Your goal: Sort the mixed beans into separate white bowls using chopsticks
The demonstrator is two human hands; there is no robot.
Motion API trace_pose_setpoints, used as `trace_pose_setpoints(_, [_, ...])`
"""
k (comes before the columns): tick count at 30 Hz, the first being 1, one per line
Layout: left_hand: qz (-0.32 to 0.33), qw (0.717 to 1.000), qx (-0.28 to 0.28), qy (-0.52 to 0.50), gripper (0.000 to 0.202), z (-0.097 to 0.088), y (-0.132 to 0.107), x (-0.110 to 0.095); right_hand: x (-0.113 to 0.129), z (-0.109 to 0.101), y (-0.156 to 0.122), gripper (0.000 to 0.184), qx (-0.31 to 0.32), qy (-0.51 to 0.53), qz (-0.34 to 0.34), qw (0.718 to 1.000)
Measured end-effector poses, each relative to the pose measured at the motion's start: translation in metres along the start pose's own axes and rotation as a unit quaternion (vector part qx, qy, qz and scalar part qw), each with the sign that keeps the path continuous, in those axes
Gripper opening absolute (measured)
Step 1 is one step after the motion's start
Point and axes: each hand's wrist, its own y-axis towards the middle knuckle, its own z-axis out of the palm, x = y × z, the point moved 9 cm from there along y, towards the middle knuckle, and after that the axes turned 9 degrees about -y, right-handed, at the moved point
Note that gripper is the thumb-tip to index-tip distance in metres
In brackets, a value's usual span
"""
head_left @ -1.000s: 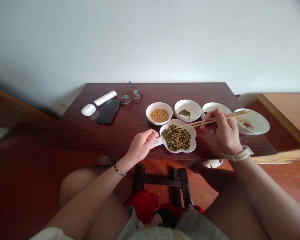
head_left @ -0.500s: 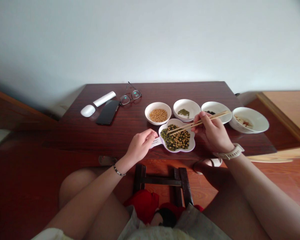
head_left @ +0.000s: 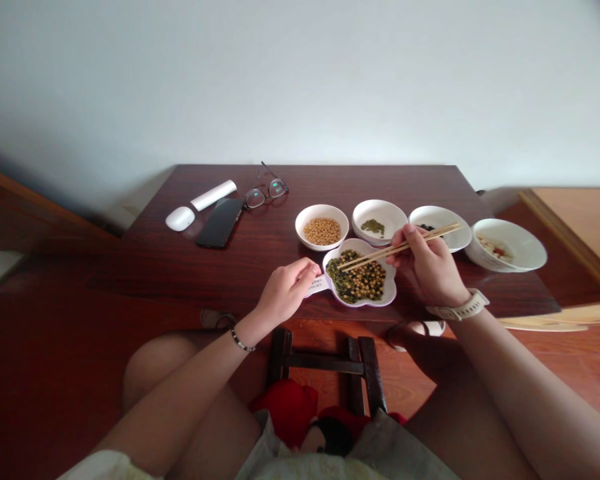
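Near dish (head_left: 391, 287), mixed beans (head_left: 367, 283), handle (head_left: 319, 285) in closed left fingers (head_left: 306, 271), chopsticks (head_left: 380, 255) pinched in right fingers (head_left: 415, 237); leftmost bowl (head_left: 306, 215), yellow beans (head_left: 322, 231).

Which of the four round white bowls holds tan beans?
The leftmost bowl, nearest the eyeglasses, holds tan beans; the others, going right, hold small green beans, dark pieces and mostly pale pieces.

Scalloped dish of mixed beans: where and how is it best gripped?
Probably by its handle, from the left, where the left hand holds it. That part is narrow and juts leftward from the scalloped dish, so the fingers can close on it clear of the mixed beans. A bowl of yellow beans crowds the far side.
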Motion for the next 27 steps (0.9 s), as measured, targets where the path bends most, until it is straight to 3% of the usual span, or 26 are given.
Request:
trace_pose_setpoints(16, [-0.005,1.000,-0.002,-0.004,0.040,0.000,-0.001,0.000,0.004,-0.010,-0.001,0.050,-0.026,-0.015,-0.001,1.000])
trace_pose_setpoints(27, [-0.002,1.000,-0.002,-0.006,0.037,0.000,0.000,-0.001,0.002,-0.004,-0.002,0.048,0.011,-0.041,0.005,0.999])
